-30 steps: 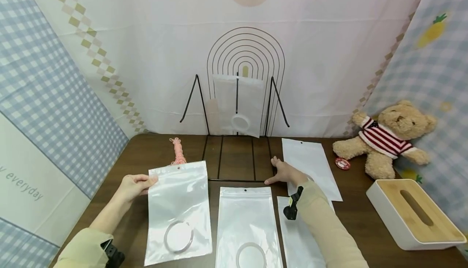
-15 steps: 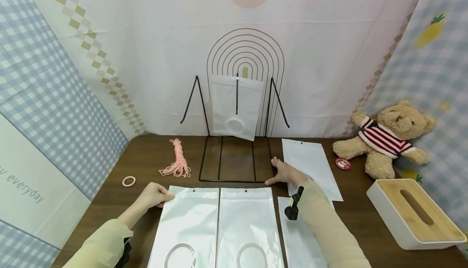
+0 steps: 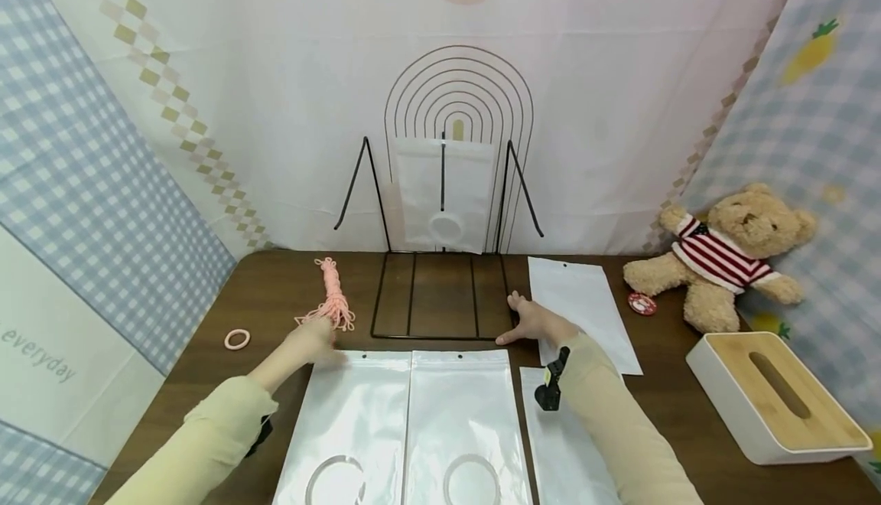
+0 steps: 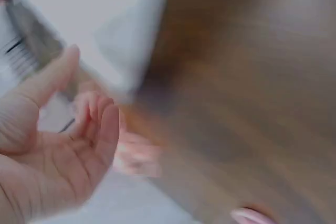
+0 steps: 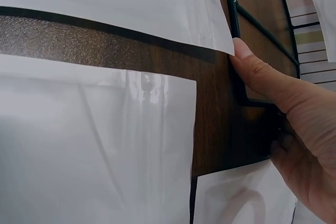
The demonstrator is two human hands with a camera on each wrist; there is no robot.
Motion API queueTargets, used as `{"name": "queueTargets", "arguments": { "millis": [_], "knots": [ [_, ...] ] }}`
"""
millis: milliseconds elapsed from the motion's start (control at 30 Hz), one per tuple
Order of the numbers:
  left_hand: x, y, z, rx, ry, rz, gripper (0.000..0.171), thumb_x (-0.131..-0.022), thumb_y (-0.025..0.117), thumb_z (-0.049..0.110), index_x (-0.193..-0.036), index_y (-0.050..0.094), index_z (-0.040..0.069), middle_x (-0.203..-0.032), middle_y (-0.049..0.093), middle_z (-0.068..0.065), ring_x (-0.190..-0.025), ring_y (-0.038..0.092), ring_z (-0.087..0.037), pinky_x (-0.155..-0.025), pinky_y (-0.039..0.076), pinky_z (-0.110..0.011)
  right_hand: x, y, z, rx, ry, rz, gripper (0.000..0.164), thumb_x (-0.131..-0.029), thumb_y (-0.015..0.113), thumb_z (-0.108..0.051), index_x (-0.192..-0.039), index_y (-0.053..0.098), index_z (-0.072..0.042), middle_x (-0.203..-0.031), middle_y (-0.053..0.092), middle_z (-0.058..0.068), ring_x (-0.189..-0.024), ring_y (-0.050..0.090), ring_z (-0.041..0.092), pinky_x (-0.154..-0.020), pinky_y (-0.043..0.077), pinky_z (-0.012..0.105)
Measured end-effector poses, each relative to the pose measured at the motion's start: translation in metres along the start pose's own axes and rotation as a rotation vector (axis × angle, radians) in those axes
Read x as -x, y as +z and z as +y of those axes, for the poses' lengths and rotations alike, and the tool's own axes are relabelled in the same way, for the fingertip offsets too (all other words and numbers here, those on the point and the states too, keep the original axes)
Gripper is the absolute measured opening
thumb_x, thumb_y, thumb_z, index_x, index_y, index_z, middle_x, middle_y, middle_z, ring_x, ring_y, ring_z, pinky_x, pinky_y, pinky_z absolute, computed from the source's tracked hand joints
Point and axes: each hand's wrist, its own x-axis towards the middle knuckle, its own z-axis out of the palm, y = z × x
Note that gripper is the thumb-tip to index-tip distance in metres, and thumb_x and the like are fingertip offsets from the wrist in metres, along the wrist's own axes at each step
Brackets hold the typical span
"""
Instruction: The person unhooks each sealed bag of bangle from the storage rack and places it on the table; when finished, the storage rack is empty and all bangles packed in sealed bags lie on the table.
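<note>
My left hand [image 3: 311, 341] is above the table at the top left corner of a silvery zip-top pouch [image 3: 351, 421], blurred. In the left wrist view the left hand [image 4: 65, 150] has its thumb apart and fingers loosely bent, with nothing between them. My right hand [image 3: 540, 321] spans the front right corner of a black wire display rack [image 3: 440, 336]. In the right wrist view its thumb [image 5: 257, 66] touches the front bar, with the other fingers beside the side bar. A second pouch [image 3: 461, 413] lies alongside the first. Both show a ring shape near the bottom.
Another white pouch [image 3: 443, 176] hangs on the rack's middle hook. Two more, a far pouch [image 3: 581, 306] and a near pouch [image 3: 560, 444], lie at right. Pink cord [image 3: 333, 294], a pink ring [image 3: 237, 339], a teddy bear [image 3: 723, 252], a red chip [image 3: 642, 304] and a tissue box [image 3: 778, 398] stand around.
The left hand lowered the held pouch onto the table beside the other, let go, and moved up and right toward the cord. The right hand has stayed at the rack's corner.
</note>
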Motion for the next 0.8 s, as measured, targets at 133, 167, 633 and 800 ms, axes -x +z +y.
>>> {"name": "queueTargets", "arguments": {
  "millis": [133, 167, 633, 800],
  "knots": [
    [-0.034, -0.02, 0.046, 0.253, 0.186, 0.121, 0.055, -0.078, 0.07, 0.035, -0.112, 0.05, -0.002, -0.106, 0.059, -0.016, -0.095, 0.057, -0.027, -0.083, 0.048, -0.038, 0.002, -0.002, 0.001, -0.014, 0.003, 0.016, 0.1, -0.076, 0.073, -0.032, -0.143, 0.011, 0.008, -0.151, 0.001, 0.025, -0.14, 0.001, 0.04, -0.112, 0.011, 0.052],
    [-0.043, -0.027, 0.059, 0.308, 0.206, 0.165, 0.066, -0.079, 0.069, 0.038, -0.124, 0.043, -0.002, -0.121, 0.053, -0.019, -0.109, 0.053, -0.031, -0.093, 0.045, -0.043, 0.003, -0.001, 0.001, -0.014, 0.003, 0.018, 0.099, -0.076, 0.073, -0.032, -0.143, 0.011, 0.007, -0.151, 0.001, 0.025, -0.14, 0.002, 0.04, -0.112, 0.012, 0.052],
    [-0.143, -0.086, 0.13, 0.915, 0.227, 0.803, 0.055, -0.089, 0.059, 0.026, -0.137, 0.037, 0.01, -0.132, 0.049, -0.013, -0.122, 0.047, -0.022, -0.104, 0.037, -0.033, -0.001, 0.015, 0.002, -0.074, 0.007, 0.037, 0.101, -0.072, 0.076, -0.03, -0.143, 0.013, 0.006, -0.151, 0.004, 0.023, -0.14, 0.004, 0.038, -0.113, 0.013, 0.051],
    [-0.14, -0.083, 0.135, 0.912, 0.386, 0.925, 0.023, -0.088, 0.058, 0.016, -0.105, 0.064, 0.001, -0.097, 0.065, -0.017, -0.087, 0.061, -0.023, -0.075, 0.048, -0.021, -0.002, 0.007, 0.003, -0.041, 0.025, 0.06, 0.101, -0.072, 0.075, -0.032, -0.144, 0.014, 0.005, -0.152, 0.004, 0.022, -0.14, 0.005, 0.038, -0.112, 0.015, 0.05]
  ]
}}
